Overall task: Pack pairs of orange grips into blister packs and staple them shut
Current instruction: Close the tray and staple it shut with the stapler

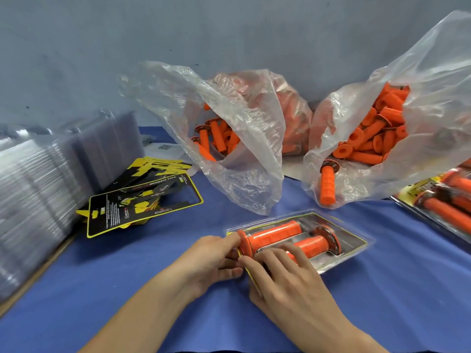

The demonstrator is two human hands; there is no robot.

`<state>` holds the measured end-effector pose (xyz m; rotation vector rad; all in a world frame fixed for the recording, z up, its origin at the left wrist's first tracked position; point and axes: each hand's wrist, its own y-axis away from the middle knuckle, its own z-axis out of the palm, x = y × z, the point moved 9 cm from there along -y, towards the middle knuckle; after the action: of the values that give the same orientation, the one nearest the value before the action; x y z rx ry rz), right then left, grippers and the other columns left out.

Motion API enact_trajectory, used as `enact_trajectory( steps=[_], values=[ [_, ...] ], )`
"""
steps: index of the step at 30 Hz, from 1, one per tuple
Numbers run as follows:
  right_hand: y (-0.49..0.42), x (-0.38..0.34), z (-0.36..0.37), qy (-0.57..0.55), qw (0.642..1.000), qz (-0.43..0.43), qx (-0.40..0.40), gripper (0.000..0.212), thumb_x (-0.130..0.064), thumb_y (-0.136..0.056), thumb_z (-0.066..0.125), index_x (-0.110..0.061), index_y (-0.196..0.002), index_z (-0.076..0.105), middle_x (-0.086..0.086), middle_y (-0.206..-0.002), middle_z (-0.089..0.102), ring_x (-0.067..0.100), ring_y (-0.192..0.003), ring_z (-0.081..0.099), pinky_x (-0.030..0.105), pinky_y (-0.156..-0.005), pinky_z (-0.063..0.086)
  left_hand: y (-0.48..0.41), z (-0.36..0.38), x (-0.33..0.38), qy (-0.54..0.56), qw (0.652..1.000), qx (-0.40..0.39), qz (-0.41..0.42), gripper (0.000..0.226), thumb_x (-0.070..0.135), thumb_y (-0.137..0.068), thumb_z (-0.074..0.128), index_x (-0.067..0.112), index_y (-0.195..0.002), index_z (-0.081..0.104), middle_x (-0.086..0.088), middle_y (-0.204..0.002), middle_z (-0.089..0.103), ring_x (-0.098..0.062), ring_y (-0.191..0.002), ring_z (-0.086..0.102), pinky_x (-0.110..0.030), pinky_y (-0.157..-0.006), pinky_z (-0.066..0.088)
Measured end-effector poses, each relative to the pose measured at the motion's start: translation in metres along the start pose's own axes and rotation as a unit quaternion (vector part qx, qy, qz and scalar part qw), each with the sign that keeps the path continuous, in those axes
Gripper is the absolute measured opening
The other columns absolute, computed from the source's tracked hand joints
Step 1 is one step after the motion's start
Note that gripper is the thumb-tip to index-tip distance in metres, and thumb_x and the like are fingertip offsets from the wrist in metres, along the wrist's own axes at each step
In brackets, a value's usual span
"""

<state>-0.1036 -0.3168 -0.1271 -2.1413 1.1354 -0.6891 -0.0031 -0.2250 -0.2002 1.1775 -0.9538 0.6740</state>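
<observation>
blister pack (356, 244) lies on the blue table (102, 276), centre. its long axis runs left-right, with the right end angled slightly away. both hands are at its left end, the left one nearer the rim.

far left: tall stack of clear shells (38, 179), glossy, ribbed edges. then loose printed cards (142, 205), flat, black and yellow.

left hand (211, 256): fingers curled, pinching the pack's left rim beside the far grip (272, 234), by its flange.

both grips are ribbed, rubbery cylinders, parallel in the pack. near grip (312, 245) sits partly under the right hand (280, 273). its fingers are loosely bent over the grip, thumb at the rim; pinch or plain press, cannot tell.

behind: two crinkled plastic bags (249, 128) of grips. far right: finished packs (438, 207).

next likely: closing the left end. no stapler in view.
</observation>
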Motion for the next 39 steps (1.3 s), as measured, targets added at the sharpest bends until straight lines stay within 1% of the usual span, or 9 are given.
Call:
enact_trajectory(
  steps=[11, 16, 21, 25, 29, 33, 35, 38, 39],
  values=[
    [0.007, 0.011, -0.003, -0.052, 0.998, -0.032, -0.031, 0.023, -0.013, -0.086, 0.065, -0.017, -0.108, 0.072, -0.006, -0.103, 0.069, 0.014, -0.090, 0.066, 0.032, -0.088, 0.050, 0.008, -0.001, 0.000, -0.039, 0.998, -0.058, -0.012, 0.027, 0.030, -0.089, 0.063, 0.006, -0.087, 0.076, -0.009, -0.079, 0.066, -0.015, -0.062, 0.062, -0.022, -0.055, 0.052],
    [0.007, 0.004, 0.002, -0.040, 0.996, -0.058, -0.055, 0.026, -0.017, -0.091, 0.061, -0.021, -0.114, 0.072, -0.009, -0.104, 0.069, 0.012, -0.087, 0.065, 0.030, -0.087, 0.049, 0.003, 0.005, 0.003, -0.065, 0.996, -0.057, -0.011, 0.023, 0.023, -0.092, 0.061, 0.004, -0.092, 0.073, -0.006, -0.074, 0.070, -0.013, -0.063, 0.065, -0.021, -0.055, 0.052],
    [0.003, 0.004, 0.002, -0.075, 0.988, -0.054, -0.125, 0.038, -0.048, -0.094, 0.054, -0.024, -0.119, 0.068, -0.008, -0.108, 0.067, 0.015, -0.100, 0.063, 0.036, -0.093, 0.048, 0.001, 0.004, 0.010, -0.107, 0.993, 0.001, 0.051, 0.013, 0.019, -0.094, 0.060, 0.006, -0.095, 0.059, -0.011, -0.075, 0.069, -0.015, -0.059, 0.065, -0.023, -0.056, 0.054],
    [-0.022, 0.049, -0.011, -0.133, 0.982, 0.089, -0.100, 0.036, -0.040, -0.103, 0.040, -0.027, -0.131, 0.059, -0.012, -0.125, 0.061, 0.013, -0.113, 0.056, 0.030, -0.099, 0.037, 0.004, 0.007, 0.016, -0.152, 0.984, 0.013, 0.095, 0.011, 0.017, -0.096, 0.057, 0.008, -0.094, 0.052, -0.004, -0.068, 0.070, -0.011, -0.056, 0.065, -0.020, -0.052, 0.053],
    [-0.015, 0.071, 0.041, -0.082, 0.939, 0.156, -0.296, 0.045, -0.049, -0.104, 0.022, -0.042, -0.147, 0.033, -0.017, -0.156, 0.029, 0.007, -0.140, 0.031, 0.029, -0.117, 0.015, 0.005, 0.015, 0.019, -0.155, 0.982, 0.006, 0.111, 0.011, 0.018, -0.098, 0.054, 0.008, -0.093, 0.051, -0.005, -0.069, 0.071, -0.011, -0.053, 0.064, -0.018, -0.050, 0.051],
    [-0.013, 0.076, 0.054, -0.106, 0.929, 0.172, -0.311, 0.048, -0.047, -0.102, 0.012, -0.041, -0.138, 0.044, -0.017, -0.154, 0.032, 0.008, -0.138, 0.035, 0.031, -0.117, 0.016, 0.005, 0.002, 0.023, -0.148, 0.982, 0.030, 0.115, 0.021, 0.021, -0.102, 0.049, 0.005, -0.092, 0.058, -0.004, -0.066, 0.065, -0.015, -0.052, 0.064, -0.025, -0.051, 0.052],
    [-0.013, 0.078, 0.056, -0.109, 0.929, 0.171, -0.308, 0.048, -0.047, -0.102, 0.013, -0.040, -0.135, 0.048, -0.018, -0.154, 0.034, 0.008, -0.137, 0.036, 0.030, -0.118, 0.016, 0.013, -0.018, 0.037, -0.268, 0.938, 0.087, 0.204, 0.013, 0.026, -0.102, 0.049, 0.016, -0.104, 0.057, 0.004, -0.076, 0.064, -0.014, -0.061, 0.065, -0.032, -0.058, 0.053],
    [-0.012, 0.082, 0.057, -0.132, 0.928, 0.175, -0.301, 0.043, -0.044, -0.104, 0.019, -0.039, -0.132, 0.051, -0.019, -0.151, 0.038, 0.008, -0.136, 0.038, 0.028, -0.117, 0.016, 0.044, -0.014, 0.061, -0.537, 0.719, 0.126, 0.423, 0.018, 0.033, -0.097, 0.051, 0.038, -0.114, 0.050, 0.020, -0.108, 0.055, 0.000, -0.094, 0.056, -0.028, -0.073, 0.052],
    [-0.012, 0.081, 0.057, -0.139, 0.928, 0.172, -0.299, 0.041, -0.043, -0.105, 0.021, -0.038, -0.131, 0.052, -0.019, -0.151, 0.039, 0.007, -0.135, 0.039, 0.028, -0.116, 0.017, 0.050, -0.005, 0.061, -0.560, 0.676, 0.099, 0.468, 0.020, 0.034, -0.095, 0.055, 0.038, -0.114, 0.052, 0.021, -0.113, 0.054, -0.002, -0.102, 0.053, -0.026, -0.077, 0.051]
  ],
)
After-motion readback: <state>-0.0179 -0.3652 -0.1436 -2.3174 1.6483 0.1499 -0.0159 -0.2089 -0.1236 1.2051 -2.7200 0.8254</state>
